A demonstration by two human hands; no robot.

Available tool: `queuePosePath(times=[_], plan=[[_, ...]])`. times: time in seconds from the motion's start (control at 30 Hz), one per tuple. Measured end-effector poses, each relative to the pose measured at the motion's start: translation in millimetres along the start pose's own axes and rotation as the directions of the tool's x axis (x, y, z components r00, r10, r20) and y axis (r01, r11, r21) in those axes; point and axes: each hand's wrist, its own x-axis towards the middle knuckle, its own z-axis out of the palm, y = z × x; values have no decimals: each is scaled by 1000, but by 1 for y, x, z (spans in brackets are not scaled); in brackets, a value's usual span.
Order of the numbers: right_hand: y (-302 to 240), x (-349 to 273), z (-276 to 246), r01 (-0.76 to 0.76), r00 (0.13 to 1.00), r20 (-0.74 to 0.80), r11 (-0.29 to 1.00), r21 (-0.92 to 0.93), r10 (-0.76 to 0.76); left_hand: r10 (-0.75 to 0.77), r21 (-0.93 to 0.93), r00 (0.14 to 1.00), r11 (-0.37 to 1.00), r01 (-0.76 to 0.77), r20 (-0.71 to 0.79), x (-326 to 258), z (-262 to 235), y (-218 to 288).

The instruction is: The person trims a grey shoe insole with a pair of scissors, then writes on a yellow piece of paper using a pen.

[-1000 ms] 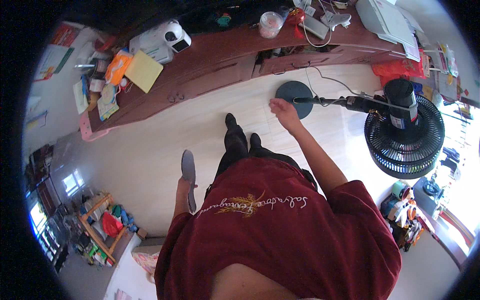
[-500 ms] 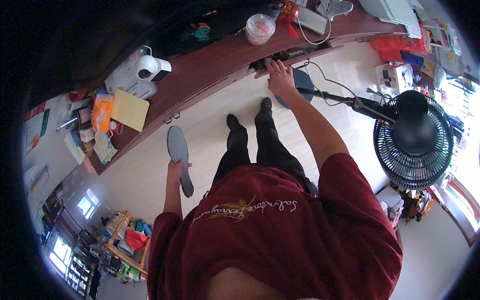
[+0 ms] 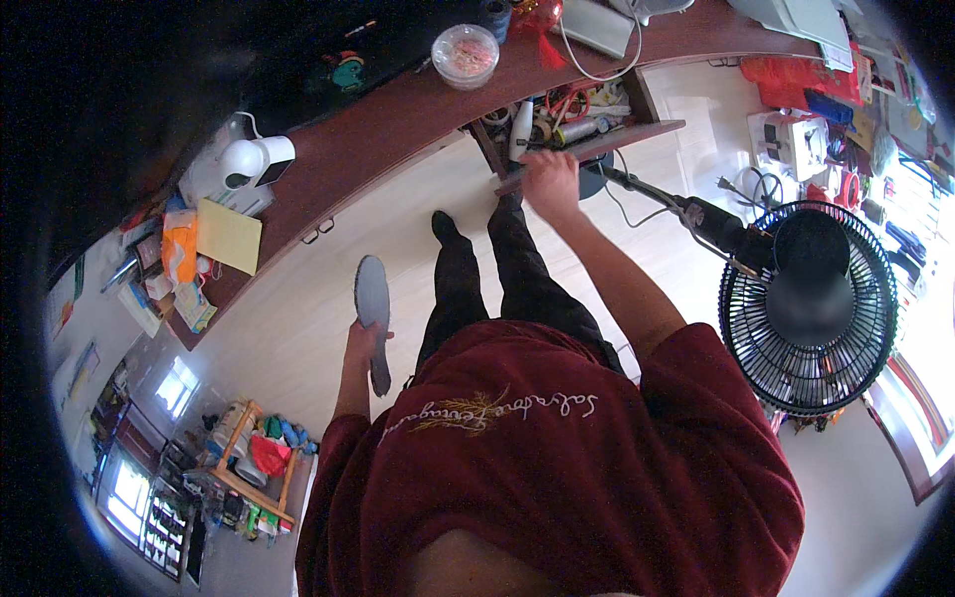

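My left hand [image 3: 362, 343] grips a grey shoe insole [image 3: 372, 291] around its lower half; it points away from me, above the floor. My right hand [image 3: 552, 186] is closed over the front board of a dark wooden drawer [image 3: 637, 136], which stands pulled out from the desk. Inside the drawer lie a white bottle-like thing [image 3: 521, 127], a pair of red-handled scissors or a similar red loop [image 3: 569, 103], a metallic cylinder [image 3: 579, 130] and other small items. The fingertips of my right hand are partly hidden.
The desk [image 3: 328, 179] holds a white camera [image 3: 254, 162], a yellow paper pad [image 3: 229, 236] and a round clear tub [image 3: 466, 57]. To the right stands a black fan [image 3: 808, 308], its pole and cable running close to the drawer. Behind left is a wooden rack [image 3: 234, 448].
My right hand has drawn the drawer out toward me, and its contents now show. The left hand still holds the insole, shifted slightly right in the view.
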Motion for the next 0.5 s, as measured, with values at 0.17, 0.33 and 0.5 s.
queuePosePath(times=[0.17, 0.33, 0.5], plan=[[74, 59, -8, -457, 886, 129, 887, 70, 446, 78, -90, 995, 993, -73, 59, 2, 24, 24], [141, 93, 40, -355, 813, 410, 910, -212, 413, 50, -161, 995, 986, -36, 84, 8, 52, 29], [154, 93, 55, 186, 887, 462, 925, -333, -12, -10, -99, 996, 995, 19, 91, 8, 62, 11]])
